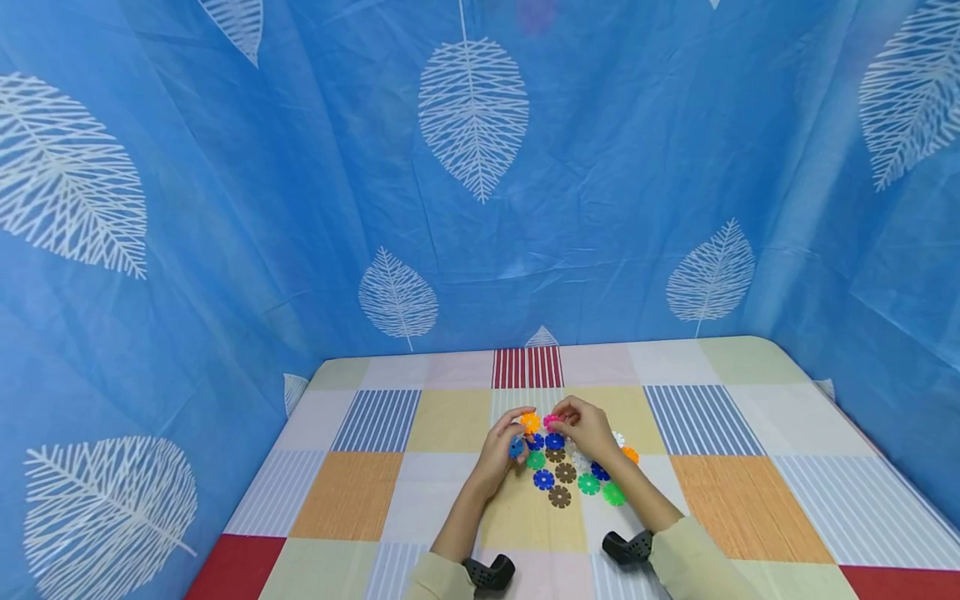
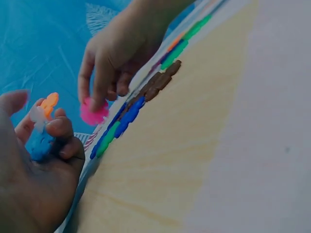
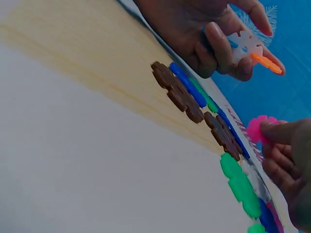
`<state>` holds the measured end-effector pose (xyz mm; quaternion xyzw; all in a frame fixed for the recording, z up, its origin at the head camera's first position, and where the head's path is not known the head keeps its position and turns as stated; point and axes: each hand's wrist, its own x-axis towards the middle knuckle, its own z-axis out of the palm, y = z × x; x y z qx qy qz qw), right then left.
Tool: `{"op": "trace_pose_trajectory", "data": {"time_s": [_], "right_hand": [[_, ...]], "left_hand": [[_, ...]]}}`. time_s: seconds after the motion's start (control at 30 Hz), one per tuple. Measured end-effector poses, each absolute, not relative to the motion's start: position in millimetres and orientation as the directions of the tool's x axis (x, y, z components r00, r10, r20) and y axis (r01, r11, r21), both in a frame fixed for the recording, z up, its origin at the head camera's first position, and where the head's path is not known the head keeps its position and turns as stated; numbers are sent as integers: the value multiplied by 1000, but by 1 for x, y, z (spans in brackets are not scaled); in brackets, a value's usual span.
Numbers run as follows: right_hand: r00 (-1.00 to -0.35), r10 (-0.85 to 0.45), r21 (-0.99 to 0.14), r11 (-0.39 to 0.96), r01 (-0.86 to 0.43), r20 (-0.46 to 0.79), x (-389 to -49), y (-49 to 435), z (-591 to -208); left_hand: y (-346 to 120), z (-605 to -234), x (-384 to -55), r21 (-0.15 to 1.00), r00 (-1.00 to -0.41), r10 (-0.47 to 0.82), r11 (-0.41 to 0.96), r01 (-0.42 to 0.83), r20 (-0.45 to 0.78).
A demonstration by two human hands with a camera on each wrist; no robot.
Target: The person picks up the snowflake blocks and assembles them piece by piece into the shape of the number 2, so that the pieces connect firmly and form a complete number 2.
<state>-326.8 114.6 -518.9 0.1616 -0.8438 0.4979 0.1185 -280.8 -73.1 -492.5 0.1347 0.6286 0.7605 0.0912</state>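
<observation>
Curled fingers of my left hand hold a few joined notched plastic discs: a blue disc against the palm, a white disc and an orange disc standing out at the fingertips. To its right, my right hand pinches a pink disc between thumb and finger, apart from the joined discs. Below and between both hands, loose discs lie flat on the cloth, among them a blue disc, a brown disc and a green disc.
A patchwork-patterned cloth covers the table. More loose discs lie beside the right forearm, including a light green disc and an orange disc. Blue curtains with white leaves enclose the back and sides. Each wrist wears a black mount.
</observation>
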Motion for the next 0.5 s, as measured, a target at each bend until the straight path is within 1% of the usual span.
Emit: {"op": "trace_pose_trajectory", "data": {"time_s": [0.1,0.2,0.33,0.5], "right_hand": [[-925,-118,-869,316,-379,361,-318,116,-518],[-930,-113,-906,213,-367,350,-311,117,-516],[-938,-132,-928,157,-339,320,-305,117,-512],[-944,-177,-945,127,-303,279,-295,116,-502]], "left_hand": [[-70,-491,-280,981,-959,278,-193,6,61],[-68,-490,-279,983,-969,243,-183,4,49],[-66,-489,-278,981,-972,226,-191,17,61],[-65,-491,-278,980,-963,259,-198,21,73]]}}
